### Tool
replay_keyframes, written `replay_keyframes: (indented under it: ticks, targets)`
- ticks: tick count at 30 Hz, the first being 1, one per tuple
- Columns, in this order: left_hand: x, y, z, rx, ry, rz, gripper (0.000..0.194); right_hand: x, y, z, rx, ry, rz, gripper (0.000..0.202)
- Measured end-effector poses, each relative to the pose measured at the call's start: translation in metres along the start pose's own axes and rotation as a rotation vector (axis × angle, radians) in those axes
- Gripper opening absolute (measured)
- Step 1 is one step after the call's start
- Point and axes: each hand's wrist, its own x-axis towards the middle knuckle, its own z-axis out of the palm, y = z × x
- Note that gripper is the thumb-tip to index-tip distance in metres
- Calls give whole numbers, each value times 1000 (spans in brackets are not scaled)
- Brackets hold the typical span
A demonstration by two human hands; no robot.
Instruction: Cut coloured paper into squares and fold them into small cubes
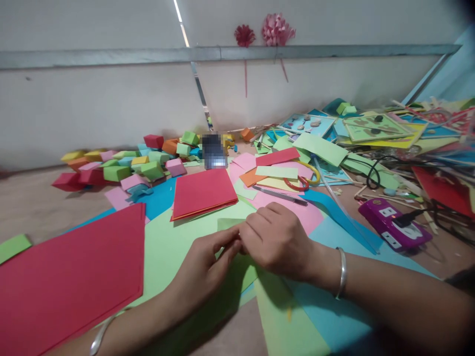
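Honestly, that green paper [230, 224] could get creased crooked if it's pulled unevenly. It's held well in from the far edge of the worktop [29, 198]. Seemingly it's pinched by the left hand [202, 259] and gripped by the right hand's [278, 242] curled fingers; contact's mostly hidden.

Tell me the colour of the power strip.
The power strip is purple with white sockets, shown in the head view.

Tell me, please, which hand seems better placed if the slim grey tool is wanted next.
Probably the right hand: the slim grey tool lies just beyond its knuckles, while the left hand is farther away. The hands meet at the fingers; anything between them is hidden.
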Motion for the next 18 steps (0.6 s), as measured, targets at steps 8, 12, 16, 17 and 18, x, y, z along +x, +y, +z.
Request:
replay_keyframes:
  ticks: [8,12,16,17,18]
  targets:
    - [-4,6,-5,-177,-152,-74,14,4,9,2,0,38,-89,27]
    - [-4,0,-5,-262,-88,-107,32,1,17,8,33,90,-22,28]
    - [-3,-6,-6,-298,-28,-112,44,0,21,9,124,87,94,25]
    - [-2,-6,-6,-293,-30,-110,40,0,20,8,158,76,89,25]
    - [-1,-6,-6,-280,-39,-103,33,0,19,6,189,63,68,25]
